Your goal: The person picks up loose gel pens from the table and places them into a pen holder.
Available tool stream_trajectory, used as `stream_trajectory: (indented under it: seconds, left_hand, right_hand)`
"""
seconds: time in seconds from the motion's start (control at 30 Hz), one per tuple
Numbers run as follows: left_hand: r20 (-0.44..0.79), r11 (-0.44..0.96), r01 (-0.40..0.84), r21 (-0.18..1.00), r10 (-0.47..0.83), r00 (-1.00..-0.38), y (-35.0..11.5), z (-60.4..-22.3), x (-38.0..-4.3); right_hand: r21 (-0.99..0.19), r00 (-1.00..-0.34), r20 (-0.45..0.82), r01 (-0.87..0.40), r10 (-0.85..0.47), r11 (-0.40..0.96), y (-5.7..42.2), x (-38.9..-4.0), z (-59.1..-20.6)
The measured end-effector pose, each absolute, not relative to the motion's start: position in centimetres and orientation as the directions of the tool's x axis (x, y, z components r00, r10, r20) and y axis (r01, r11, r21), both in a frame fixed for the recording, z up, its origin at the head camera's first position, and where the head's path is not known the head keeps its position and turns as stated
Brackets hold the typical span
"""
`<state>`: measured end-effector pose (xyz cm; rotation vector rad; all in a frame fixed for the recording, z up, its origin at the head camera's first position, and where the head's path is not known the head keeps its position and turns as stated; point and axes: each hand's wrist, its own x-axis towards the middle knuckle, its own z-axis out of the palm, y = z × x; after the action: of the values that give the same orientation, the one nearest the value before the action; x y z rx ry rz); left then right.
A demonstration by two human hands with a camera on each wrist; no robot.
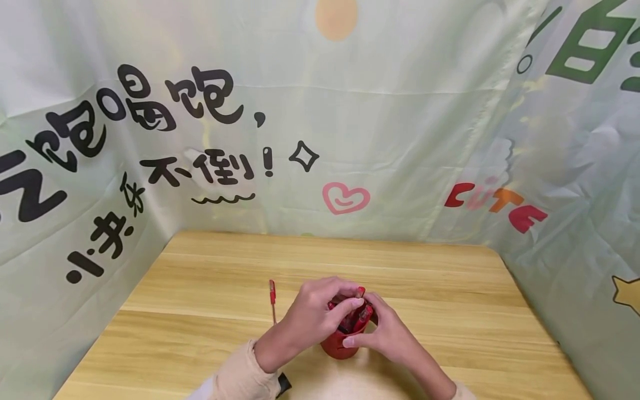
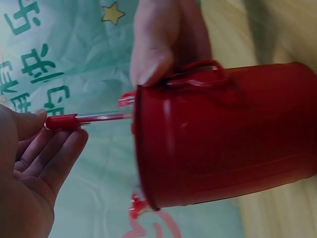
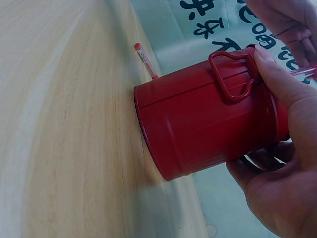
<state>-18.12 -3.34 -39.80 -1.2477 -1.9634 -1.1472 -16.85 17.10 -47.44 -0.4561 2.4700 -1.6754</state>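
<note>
A small red metal bucket point(image 1: 332, 348) with wire side handles stands on the table. My right hand point(image 1: 392, 336) grips it at the rim, with the thumb on the near side; in the right wrist view that hand point(image 3: 282, 188) curls round the top of the bucket point(image 3: 203, 114). Several red pens point(image 1: 362, 318) stick up out of it. Above the opening my left hand point(image 1: 312, 311) pinches a clear-barrelled pen with a red grip point(image 2: 64, 122) between thumb and fingers. The far end of that pen disappears behind the bucket's rim.
Another red pen point(image 1: 272, 291) lies on the wooden table point(image 1: 200, 278), left of the bucket beyond my left forearm. Printed fabric walls point(image 1: 400, 139) enclose the table's back and sides. A small black object point(image 1: 283, 384) shows beside my left sleeve.
</note>
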Motion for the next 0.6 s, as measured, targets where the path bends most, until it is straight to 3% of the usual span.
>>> stream_trajectory:
  seconds: [0.27,0.6]
  left_hand:
    - [0.673,0.259,0.844,0.469,0.514,-0.532,-3.1,-41.1,-18.0]
    - [0.623,0.325,0.844,0.426,0.571,-0.534,-2.9,-42.4,-18.1]
  right_hand:
    - [-0.92,-0.945,0.073,-0.187,-0.32,0.344,17.1,-16.7,-47.5]
    - [-0.915,-0.942,0.1,-0.214,-0.322,0.342,17.1,-16.8,-47.5]
